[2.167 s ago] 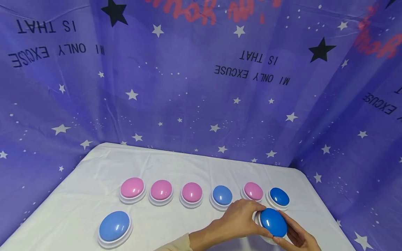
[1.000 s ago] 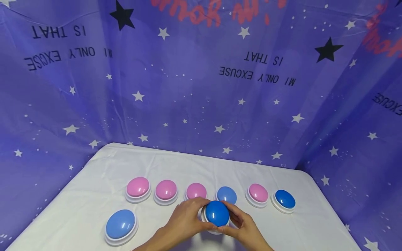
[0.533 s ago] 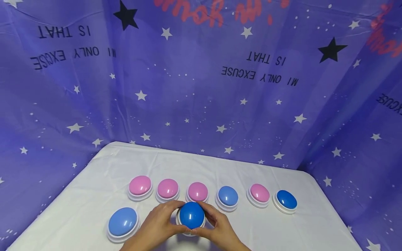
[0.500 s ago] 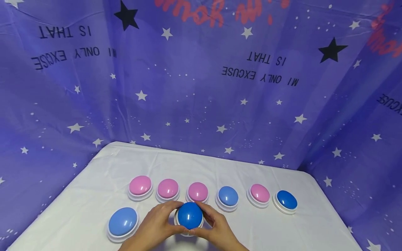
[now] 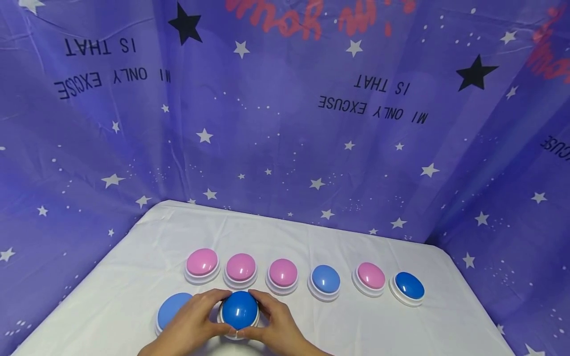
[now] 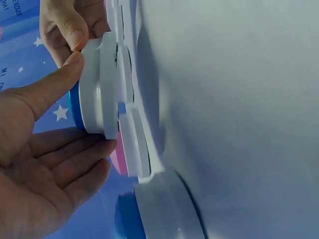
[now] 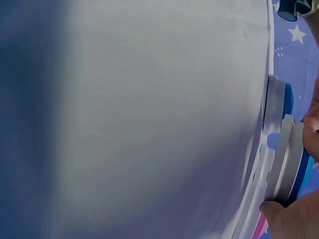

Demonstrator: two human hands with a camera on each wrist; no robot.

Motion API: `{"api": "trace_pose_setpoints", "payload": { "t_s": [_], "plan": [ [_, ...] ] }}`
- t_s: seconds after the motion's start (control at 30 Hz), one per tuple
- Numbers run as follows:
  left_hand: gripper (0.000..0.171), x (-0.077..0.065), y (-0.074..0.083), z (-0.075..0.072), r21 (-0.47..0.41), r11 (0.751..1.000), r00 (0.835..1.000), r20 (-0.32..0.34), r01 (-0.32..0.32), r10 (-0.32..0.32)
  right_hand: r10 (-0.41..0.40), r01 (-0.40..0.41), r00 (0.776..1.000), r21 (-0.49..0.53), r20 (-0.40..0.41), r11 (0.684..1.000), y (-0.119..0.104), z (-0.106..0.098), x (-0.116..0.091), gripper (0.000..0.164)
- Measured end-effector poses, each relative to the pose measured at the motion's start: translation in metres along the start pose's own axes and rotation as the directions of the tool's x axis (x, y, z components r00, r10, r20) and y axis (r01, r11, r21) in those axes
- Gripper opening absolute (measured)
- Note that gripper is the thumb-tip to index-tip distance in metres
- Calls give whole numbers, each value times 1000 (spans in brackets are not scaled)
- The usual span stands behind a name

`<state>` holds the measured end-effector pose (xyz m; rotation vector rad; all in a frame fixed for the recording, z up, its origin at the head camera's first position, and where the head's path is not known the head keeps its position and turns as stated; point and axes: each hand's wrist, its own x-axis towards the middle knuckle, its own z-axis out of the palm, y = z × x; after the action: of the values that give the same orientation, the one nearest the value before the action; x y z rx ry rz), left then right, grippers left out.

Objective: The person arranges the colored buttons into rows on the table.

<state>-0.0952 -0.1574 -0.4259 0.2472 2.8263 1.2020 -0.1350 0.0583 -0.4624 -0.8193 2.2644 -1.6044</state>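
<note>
A dark blue dome push button with a white base is held between both hands at the front of the table. My left hand grips its left side and my right hand its right side, with the thumbs meeting at the near edge. In the left wrist view, the white base is lifted off the cloth, with a shadow beneath. A light blue button sits just left, partly hidden by my left hand.
Behind the hands stands a row of buttons: pink, pink, pink, light blue, pink and dark blue. White cloth covers the table. A purple star-printed curtain surrounds it.
Both hands have carried the dark blue button leftward from the table's right side to in front of the second pink button. My left hand now overlaps the front light blue button.
</note>
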Motion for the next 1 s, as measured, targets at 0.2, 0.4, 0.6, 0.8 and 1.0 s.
{"api": "trace_pose_setpoints", "payload": {
  "t_s": [0.2,0.4,0.6,0.8,1.0],
  "plan": [
    [66,-1,-6,-9,31,999,999,-15,32,-32,-50,50,999,-6,-5,999,-1,12,10,69],
    [65,-3,-10,-12,50,998,999,-10,43,-42,-84,84,996,-33,-3,996,0,19,15,69],
    [65,-4,-12,-14,75,997,999,0,34,-35,-43,43,999,-80,3,996,-1,24,17,69],
    [62,-2,-13,-14,116,991,998,26,-62,59,1,-2,1000,-153,-4,988,-2,25,18,70],
    [59,1,-10,-10,185,979,994,69,-91,80,-35,35,999,-208,2,978,1,26,17,70]
  ]
}}
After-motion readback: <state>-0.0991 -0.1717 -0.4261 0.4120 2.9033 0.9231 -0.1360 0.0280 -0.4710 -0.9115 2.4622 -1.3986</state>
